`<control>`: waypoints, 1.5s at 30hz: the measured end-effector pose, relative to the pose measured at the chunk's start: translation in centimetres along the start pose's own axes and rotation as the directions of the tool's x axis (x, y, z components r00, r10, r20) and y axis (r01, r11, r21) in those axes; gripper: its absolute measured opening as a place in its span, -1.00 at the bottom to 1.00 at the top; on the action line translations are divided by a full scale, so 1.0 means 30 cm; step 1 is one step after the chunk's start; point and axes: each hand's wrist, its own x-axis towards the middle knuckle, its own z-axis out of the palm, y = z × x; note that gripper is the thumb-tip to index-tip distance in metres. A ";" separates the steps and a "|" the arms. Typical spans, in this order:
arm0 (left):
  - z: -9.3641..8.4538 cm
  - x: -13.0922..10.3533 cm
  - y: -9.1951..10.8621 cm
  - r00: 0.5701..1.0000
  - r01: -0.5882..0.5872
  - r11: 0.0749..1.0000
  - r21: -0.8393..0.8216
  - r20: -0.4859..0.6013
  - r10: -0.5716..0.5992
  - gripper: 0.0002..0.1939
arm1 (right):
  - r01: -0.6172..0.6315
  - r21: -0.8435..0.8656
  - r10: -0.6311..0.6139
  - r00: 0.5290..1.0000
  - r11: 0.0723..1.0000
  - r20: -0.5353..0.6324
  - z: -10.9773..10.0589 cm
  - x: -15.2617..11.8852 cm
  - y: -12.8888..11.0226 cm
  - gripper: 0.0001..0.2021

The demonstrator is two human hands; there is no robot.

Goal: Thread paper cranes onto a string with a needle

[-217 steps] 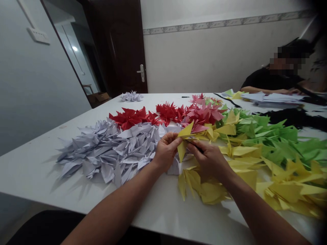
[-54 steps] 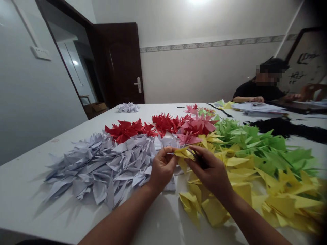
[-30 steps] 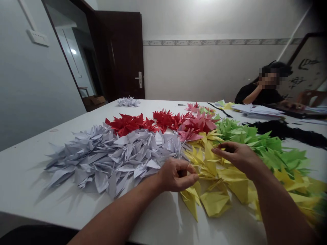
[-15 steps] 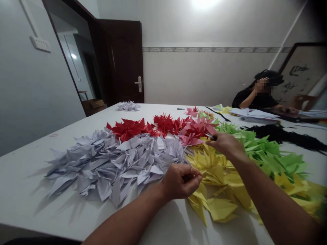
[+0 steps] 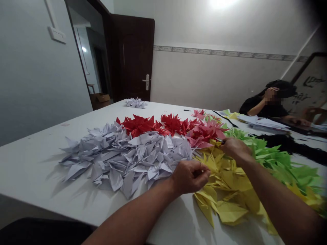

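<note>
Folded paper pieces cover the white table (image 5: 30,163): a wide white heap (image 5: 133,153), a red cluster (image 5: 139,125), a pink cluster (image 5: 204,132), a yellow heap (image 5: 230,180) and a green heap (image 5: 273,153). My left hand (image 5: 191,177) is closed in a pinch between the white and yellow heaps; whatever it holds is too small to name. Over the yellow paper, near the pink pieces, my right hand (image 5: 236,148) is closed around a thin dark tool (image 5: 220,140), mostly hidden by the fingers.
A small white paper pile (image 5: 136,103) lies at the far left table corner. At the far right, a person (image 5: 273,98) in black sits by stacked papers (image 5: 263,123). Black strands (image 5: 293,144) lie beyond the green heap. A dark door (image 5: 134,58) stands open behind.
The view has turned, shifting the scene; the table appears farther right and the wall tilts more. Both hands keep nearly the same pose, the right one slightly lower in the picture.
</note>
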 end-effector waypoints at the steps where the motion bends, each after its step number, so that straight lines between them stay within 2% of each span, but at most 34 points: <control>1: -0.002 0.001 0.002 1.000 0.003 1.000 0.005 -0.008 -0.003 -0.85 | -0.009 -0.008 0.009 1.000 1.000 -0.008 -0.019 -0.004 0.007 -0.83; 5: -0.005 0.002 0.001 0.999 0.026 1.000 -0.007 -0.035 -0.026 -0.84 | -0.018 -0.033 0.015 0.996 0.999 -0.090 -0.086 -0.057 0.009 -0.73; 7: -0.006 0.006 -0.005 0.993 0.032 0.999 -0.005 -0.112 -0.032 -0.84 | 0.031 0.024 -0.026 0.982 0.999 -0.189 -0.105 -0.108 -0.010 -0.66; 9: -0.010 0.013 -0.014 0.974 0.024 1.000 0.007 -0.225 -0.022 -0.77 | 0.147 0.230 -0.066 0.943 0.962 -0.327 -0.108 -0.169 -0.042 -0.66; 10: -0.014 0.017 -0.018 0.962 0.016 1.000 0.004 -0.274 -0.015 -0.70 | 0.215 0.384 -0.060 0.924 0.898 -0.378 -0.104 -0.200 -0.060 -0.67; 12: -0.026 0.026 -0.024 0.944 0.008 1.000 -0.020 -0.330 -0.015 -0.56 | 0.274 0.649 -0.056 0.940 0.710 -0.336 -0.089 -0.258 -0.097 -0.69; 14: -0.040 0.034 -0.026 0.938 0.010 1.000 0.002 -0.346 -0.008 -0.48 | 0.229 0.813 -0.066 0.971 0.536 -0.229 -0.069 -0.302 -0.125 -0.71; 16: -0.054 0.039 -0.024 0.933 0.009 0.995 0.099 -0.360 0.028 -0.45 | 0.159 0.897 -0.104 0.986 0.412 -0.127 -0.050 -0.328 -0.136 -0.71; 19: -0.059 0.042 -0.022 0.941 -0.011 0.982 0.188 -0.329 0.074 -0.42 | 0.045 0.957 -0.176 0.984 0.287 0.006 -0.029 -0.340 -0.128 -0.70; 22: -0.048 0.040 -0.030 0.974 0.006 0.994 0.106 -0.225 0.018 -0.42 | -0.062 0.977 -0.222 0.969 0.202 0.107 -0.017 -0.341 -0.119 -0.68; 24: -0.038 0.039 -0.038 0.980 0.052 0.997 0.054 -0.192 -0.041 -0.46 | -0.092 0.982 -0.241 0.962 0.167 0.132 -0.016 -0.345 -0.122 -0.66; 27: -0.030 0.042 -0.049 0.972 0.101 0.995 -0.011 -0.214 -0.101 -0.59 | -0.067 0.985 -0.261 0.959 0.161 0.108 -0.023 -0.355 -0.134 -0.64; 30: -0.028 0.052 -0.054 0.948 0.157 0.967 -0.203 -0.242 -0.205 -0.71 | 0.022 0.981 -0.238 0.971 0.195 0.025 -0.031 -0.361 -0.141 -0.63; 33: -0.029 0.064 -0.053 0.923 0.200 0.890 -0.409 -0.228 -0.312 -0.67 | 0.117 0.977 -0.171 0.982 0.181 -0.085 -0.030 -0.358 -0.136 -0.62; 36: -0.036 0.078 -0.042 0.887 0.206 0.845 -0.494 -0.270 -0.375 -0.64 | 0.189 0.967 -0.139 0.976 0.174 -0.165 -0.020 -0.356 -0.129 -0.63; 40: -0.047 0.093 -0.010 0.843 0.215 0.823 -0.526 -0.325 -0.428 -0.64 | 0.334 0.890 -0.223 0.936 0.310 -0.274 -0.002 -0.361 -0.122 -0.75; 45: -0.047 0.093 0.008 0.856 0.206 0.830 -0.518 -0.316 -0.410 -0.64 | 0.522 0.699 -0.359 0.851 0.488 -0.384 0.011 -0.362 -0.119 -0.77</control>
